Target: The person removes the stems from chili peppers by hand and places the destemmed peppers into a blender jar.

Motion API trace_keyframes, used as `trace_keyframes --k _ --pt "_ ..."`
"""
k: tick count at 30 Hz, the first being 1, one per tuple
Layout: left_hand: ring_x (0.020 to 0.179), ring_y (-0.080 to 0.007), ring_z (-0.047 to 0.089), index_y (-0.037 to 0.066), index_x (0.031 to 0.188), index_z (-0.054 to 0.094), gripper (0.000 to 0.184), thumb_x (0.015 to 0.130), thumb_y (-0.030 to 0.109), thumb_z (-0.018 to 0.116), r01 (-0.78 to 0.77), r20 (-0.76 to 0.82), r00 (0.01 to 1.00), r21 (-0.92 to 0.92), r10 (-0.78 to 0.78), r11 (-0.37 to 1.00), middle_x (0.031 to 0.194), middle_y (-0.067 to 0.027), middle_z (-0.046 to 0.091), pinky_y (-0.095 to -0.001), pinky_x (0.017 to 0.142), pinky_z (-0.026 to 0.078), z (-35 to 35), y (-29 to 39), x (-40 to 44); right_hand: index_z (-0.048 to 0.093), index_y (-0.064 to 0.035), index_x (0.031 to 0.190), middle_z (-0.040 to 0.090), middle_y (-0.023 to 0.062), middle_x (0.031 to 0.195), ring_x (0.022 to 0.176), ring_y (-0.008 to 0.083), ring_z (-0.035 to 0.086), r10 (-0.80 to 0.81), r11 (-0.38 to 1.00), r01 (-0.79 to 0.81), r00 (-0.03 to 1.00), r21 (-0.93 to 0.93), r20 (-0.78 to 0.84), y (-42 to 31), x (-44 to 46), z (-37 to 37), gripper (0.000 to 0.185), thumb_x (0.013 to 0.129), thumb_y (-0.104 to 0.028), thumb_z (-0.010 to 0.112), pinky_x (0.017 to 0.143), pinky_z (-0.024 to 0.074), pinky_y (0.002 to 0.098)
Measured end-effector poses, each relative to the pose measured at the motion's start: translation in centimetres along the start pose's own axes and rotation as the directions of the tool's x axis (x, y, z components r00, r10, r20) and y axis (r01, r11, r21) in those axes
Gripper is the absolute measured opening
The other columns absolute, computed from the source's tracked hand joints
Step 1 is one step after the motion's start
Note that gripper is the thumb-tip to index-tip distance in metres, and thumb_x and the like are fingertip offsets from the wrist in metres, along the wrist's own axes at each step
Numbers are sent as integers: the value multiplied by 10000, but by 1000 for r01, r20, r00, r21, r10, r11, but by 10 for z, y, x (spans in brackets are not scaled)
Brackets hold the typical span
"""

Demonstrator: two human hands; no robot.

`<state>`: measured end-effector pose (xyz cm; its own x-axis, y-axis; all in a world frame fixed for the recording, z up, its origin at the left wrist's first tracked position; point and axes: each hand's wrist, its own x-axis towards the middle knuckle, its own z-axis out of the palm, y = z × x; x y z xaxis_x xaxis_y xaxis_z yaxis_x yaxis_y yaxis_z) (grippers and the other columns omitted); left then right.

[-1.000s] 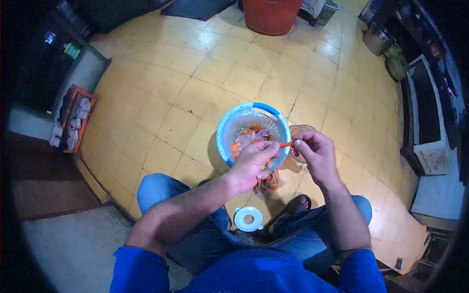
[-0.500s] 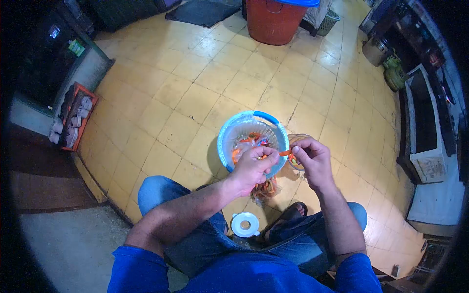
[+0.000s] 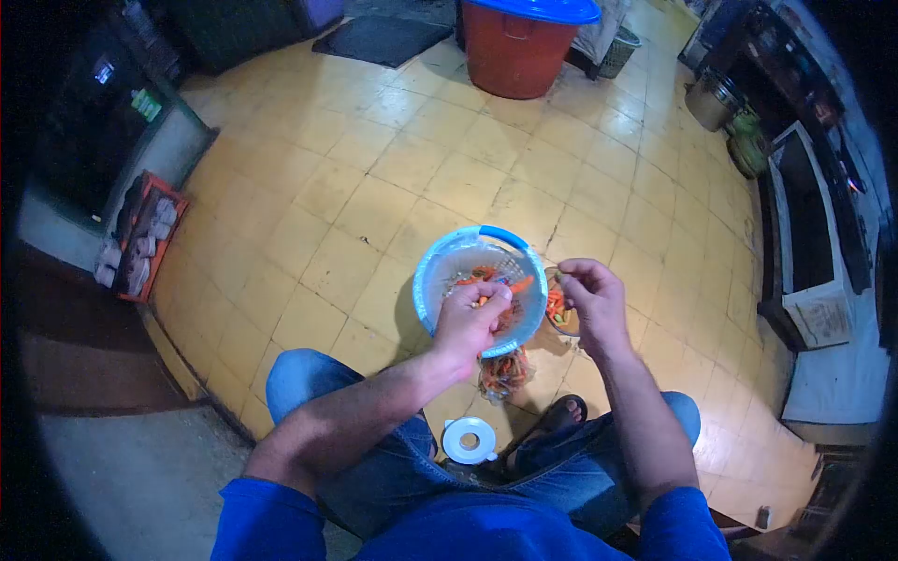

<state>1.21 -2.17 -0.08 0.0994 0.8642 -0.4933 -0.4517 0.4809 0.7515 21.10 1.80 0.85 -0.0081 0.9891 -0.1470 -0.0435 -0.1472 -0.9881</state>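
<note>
My left hand (image 3: 470, 323) is closed over the blue-rimmed basket (image 3: 424, 294), its thumb and fingers pinching an orange chili pepper (image 3: 523, 284) that points up to the right. Inside the basket lie more orange-red peppers (image 3: 481, 273) and some clear plastic. To the right, my right hand (image 3: 596, 304) is pinched above a small bowl (image 3: 573, 330) of orange and green pieces. Whatever sits at its fingertips is too small to make out. A clear plastic bag of reddish peppers (image 3: 505, 376) rests on the floor against the basket's near side.
A white ring-shaped object (image 3: 456, 439) is between my feet. Further off stand a red tub (image 3: 519, 51) with a blue lid and a dark mat (image 3: 382, 41). A shoe rack (image 3: 150, 238) is at the left; a green gas cylinder (image 3: 748, 145) is at the right.
My hands have moved apart. The orange pepper, earlier stretched between both hands, is now in the left hand alone, and the right hand is over the bowl.
</note>
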Motion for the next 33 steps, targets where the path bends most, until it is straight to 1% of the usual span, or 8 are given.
trace_keyframes --k 5,10,16,18,24,28,31,33 --pt "644 -34 464 84 994 596 161 925 212 666 28 -11 1000 -38 -28 999 868 3 580 -167 403 309 -6 -1 2 647 15 1110 681 80 1038 832 102 626 -72 950 107 989 -295 127 4 -2 18 258 856 -28 640 745 529 259" --pt "612 -34 453 55 1102 633 319 952 336 624 86 226 971 -23 -78 996 810 14 554 -177 419 282 -3 -6 -1 613 -15 1186 662 73 981 848 108 620 -47 999 51 960 -7 276 -5 -8 16 325 862 -14 638 746 528 264" --pt "679 -74 472 24 1228 570 723 975 645 298 284 331 921 -206 -206 936 932 -24 566 -200 434 316 -7 3 1 614 -31 1177 656 69 883 838 140 635 -116 920 154 986 -361 123 -32 -2 -26 324 857 -55 663 726 530 291" --pt "676 -94 491 22 1253 553 770 963 672 259 295 332 918 -206 -217 933 952 -37 589 -213 448 338 -7 1 1 637 -41 1141 662 103 884 816 227 645 -326 580 357 926 -732 193 -32 -5 -33 337 817 -103 704 730 528 345" --pt "744 -123 505 58 1295 528 820 938 722 204 288 371 903 -152 -216 945 1051 -28 588 -224 485 358 0 0 -7 681 -55 1050 660 139 904 855 304 638 -320 607 604 781 -517 537 -37 -37 22 272 791 -125 722 780 512 395" --pt "765 -110 488 87 1295 532 772 951 702 216 212 386 908 -83 -164 974 1087 -13 575 -222 481 349 1 1 -9 687 -63 1035 662 136 863 843 307 644 -357 573 626 772 -529 526 -20 -36 29 244 801 -121 721 767 516 399" --pt "727 -82 482 93 1279 539 685 975 650 283 193 355 923 -103 -145 976 1076 -17 565 -213 463 335 0 1 -7 681 -53 1034 669 109 834 793 251 662 -333 678 484 873 -552 356 -2 -28 20 209 831 -97 704 734 532 367" --pt "713 -69 476 96 1256 552 580 984 575 369 175 305 942 -93 -140 980 1024 -10 562 -202 452 321 1 3 -7 655 -15 1050 679 76 835 748 185 665 -180 916 199 980 -349 87 6 -20 16 196 870 -88 681 704 542 322"
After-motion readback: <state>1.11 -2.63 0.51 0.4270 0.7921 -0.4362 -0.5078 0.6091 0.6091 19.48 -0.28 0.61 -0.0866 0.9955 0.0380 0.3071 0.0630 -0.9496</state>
